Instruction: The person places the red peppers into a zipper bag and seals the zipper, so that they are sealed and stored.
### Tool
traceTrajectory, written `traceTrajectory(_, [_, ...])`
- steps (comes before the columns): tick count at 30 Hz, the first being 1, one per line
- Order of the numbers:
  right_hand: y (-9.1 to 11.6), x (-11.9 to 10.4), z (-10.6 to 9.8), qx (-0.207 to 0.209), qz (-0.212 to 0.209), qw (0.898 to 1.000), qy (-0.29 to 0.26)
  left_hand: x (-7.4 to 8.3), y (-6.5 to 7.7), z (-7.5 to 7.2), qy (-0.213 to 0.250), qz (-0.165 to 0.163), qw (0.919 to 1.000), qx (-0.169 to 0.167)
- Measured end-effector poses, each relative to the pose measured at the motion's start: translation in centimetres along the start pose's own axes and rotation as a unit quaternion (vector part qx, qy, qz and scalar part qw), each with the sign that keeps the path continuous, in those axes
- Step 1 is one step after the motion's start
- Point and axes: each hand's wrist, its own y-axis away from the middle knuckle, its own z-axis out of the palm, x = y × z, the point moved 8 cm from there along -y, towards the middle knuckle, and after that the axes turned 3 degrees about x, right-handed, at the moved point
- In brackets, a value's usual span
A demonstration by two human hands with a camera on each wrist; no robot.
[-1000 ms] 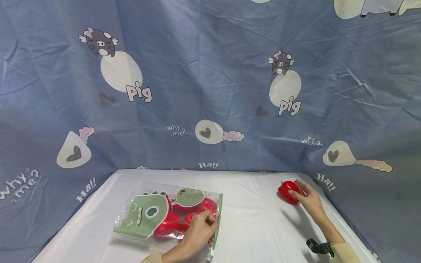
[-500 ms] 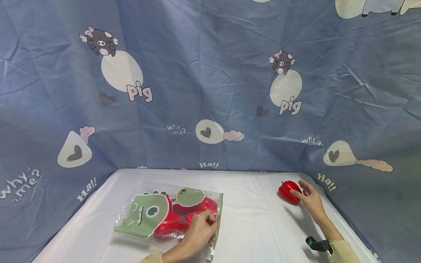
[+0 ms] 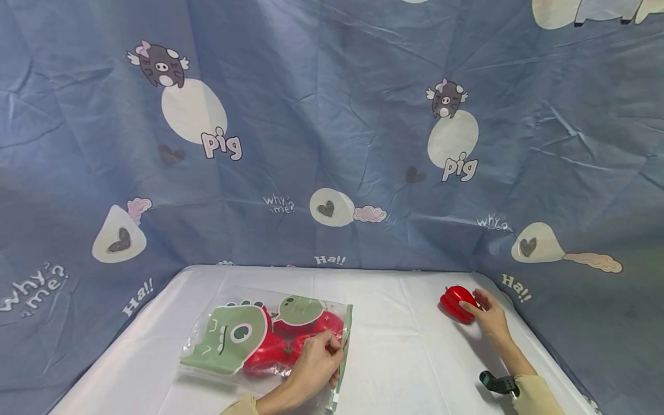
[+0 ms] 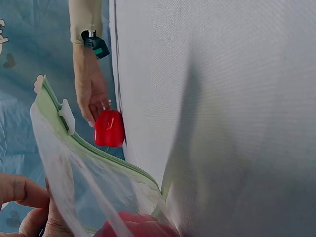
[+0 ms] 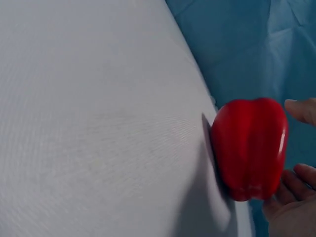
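Observation:
A clear slider zip bag (image 3: 223,340) with green cartoon monster prints lies at the left of the table, several red bell peppers (image 3: 267,354) inside. My left hand (image 3: 316,360) pinches the bag near its green zip edge. In the left wrist view, the white slider (image 4: 66,116) sits on the zip strip and the bag's mouth stands raised. A single red bell pepper (image 5: 249,148) rests on the table at the right. Beside it is my right hand (image 3: 490,317), thumb and fingers spread around its near side, fingertips right at its skin in the right wrist view.
A white cloth covers the table (image 3: 386,346). Behind it and at both sides hangs a blue printed curtain (image 3: 332,144). A dark wrist device (image 3: 499,383) is strapped on the right wrist. Bare cloth lies between the bag and the single pepper.
My right hand's fingers have drawn back slightly to the right from the top of the single pepper, which stays in place. The left hand and the bag have barely moved.

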Motion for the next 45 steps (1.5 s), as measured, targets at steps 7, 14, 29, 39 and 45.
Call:
traceTrajectory(7, [-0.2, 1.7, 0.5, -0.008, 0.030, 0.999, 0.022, -0.2, 0.1, 0.2, 0.003, -0.005, 1.0000, -0.005])
traceTrajectory(14, [-0.1, 2.5, 1.2, -0.035, 0.042, 0.998, 0.032, -0.1, 0.1, 0.2, 0.006, -0.005, 1.0000, -0.004])
traceTrajectory(29, [0.5, 2.2, 1.2, -0.029, 0.043, 0.999, 0.009, -0.1, 0.0, 0.2, 0.001, 0.001, 1.0000, -0.001])
traceTrajectory(39, [1.5, 0.4, 2.0, -0.049, 0.016, 0.998, 0.038, 0.0, 0.0, 0.0, 0.000, 0.001, 1.0000, 0.003])
traceTrajectory(45, [2.4, -1.0, 2.9, -0.060, -0.005, 0.997, 0.046, 0.0, 0.0, -0.1, -0.001, -0.001, 1.0000, 0.003])
